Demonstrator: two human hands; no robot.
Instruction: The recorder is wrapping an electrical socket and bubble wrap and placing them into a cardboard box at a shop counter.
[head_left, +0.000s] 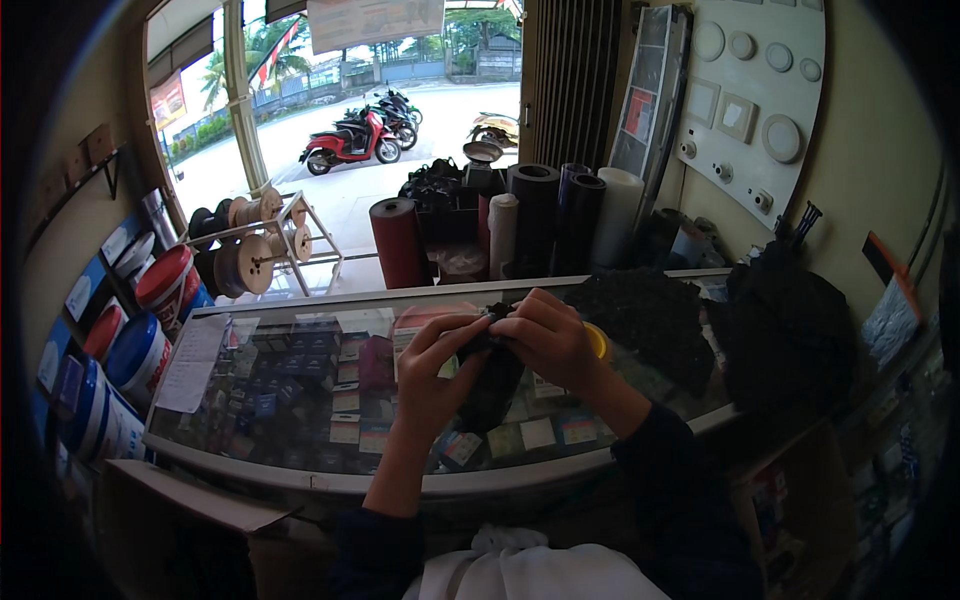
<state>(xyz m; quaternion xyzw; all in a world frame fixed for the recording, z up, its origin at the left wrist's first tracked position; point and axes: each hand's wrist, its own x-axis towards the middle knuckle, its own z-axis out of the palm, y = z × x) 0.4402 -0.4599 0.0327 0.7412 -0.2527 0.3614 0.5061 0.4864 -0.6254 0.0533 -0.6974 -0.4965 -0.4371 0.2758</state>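
Above the glass-topped display counter (315, 480), both my hands meet at the gathered top of a small black plastic bag (491, 394). My left hand (439, 367) pinches it from the left, thumb below and fingers on top. From the right, my right hand (551, 334) grips the same bunched part with bent fingers. The bag hangs down over the glass, and what it contains is hidden. A yellow round object (596, 341), perhaps a roll of tape, shows partly behind my right wrist. Dark crumpled plastic (637, 322) lies on the counter to the right.
A written paper sheet (193, 364) lies at the counter's left end. A large black bundle (787, 337) stands at the right end. Beyond the counter are upright rolls of sheeting (534, 217) and cable spools (244, 266). Paint buckets (139, 352) line the left; an open cardboard box (202, 499) is at lower left.
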